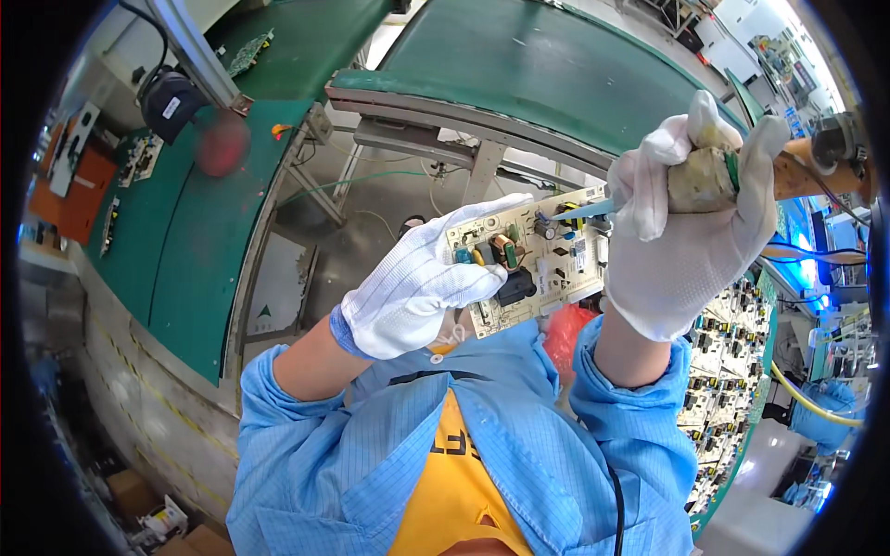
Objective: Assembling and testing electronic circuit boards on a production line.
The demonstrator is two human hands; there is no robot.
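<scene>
My left hand [417,287], in a white glove, grips a cream circuit board [547,287] by its left end, thumb over the top face. Coils, capacitors and a black block stand on the board, which is held tilted in front of my chest. Wrapped round a dispensing tool is my gloved right hand [691,222]. This tool has a tape-wrapped beige body [702,182] and a pale blue tapered nozzle [593,210]. The nozzle points left, its tip at parts near the board's far edge; whether it touches them I cannot tell.
A green conveyor belt [519,69] with a metal edge runs across the far side. On the left stands a green table [185,269] with several boards. Many populated circuit boards [723,371] lie at the right. A brown cylinder [802,171] is beside my right hand.
</scene>
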